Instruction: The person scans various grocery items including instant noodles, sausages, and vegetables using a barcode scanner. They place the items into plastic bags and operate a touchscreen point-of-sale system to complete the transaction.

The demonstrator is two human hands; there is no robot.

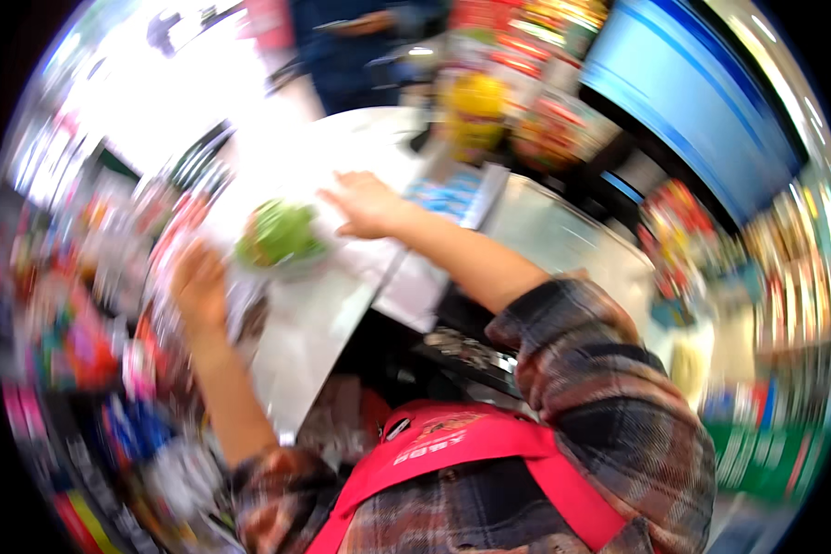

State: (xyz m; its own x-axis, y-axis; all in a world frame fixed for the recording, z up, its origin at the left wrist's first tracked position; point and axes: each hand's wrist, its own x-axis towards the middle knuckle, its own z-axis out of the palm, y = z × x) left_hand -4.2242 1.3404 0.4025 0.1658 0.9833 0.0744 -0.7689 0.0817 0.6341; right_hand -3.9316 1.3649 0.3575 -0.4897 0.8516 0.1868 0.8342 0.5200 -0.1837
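A round green item [280, 233], perhaps a vegetable in clear plastic, sits on the white counter [311, 325]. My right hand [365, 206] is stretched over the counter just right of it, fingers apart, with nothing visible in them. To the left of the green item is my left hand [201, 280], blurred and close to crinkled clear plastic [239, 305]. Whether those fingers grip the plastic, I cannot tell.
A drawer with what look like coins [460, 346] lies below the counter. A large monitor [692, 97] stands at upper right, near a yellow package [474, 114]. Blurred goods [83, 332] crowd the left. Across the counter stands a person [346, 59].
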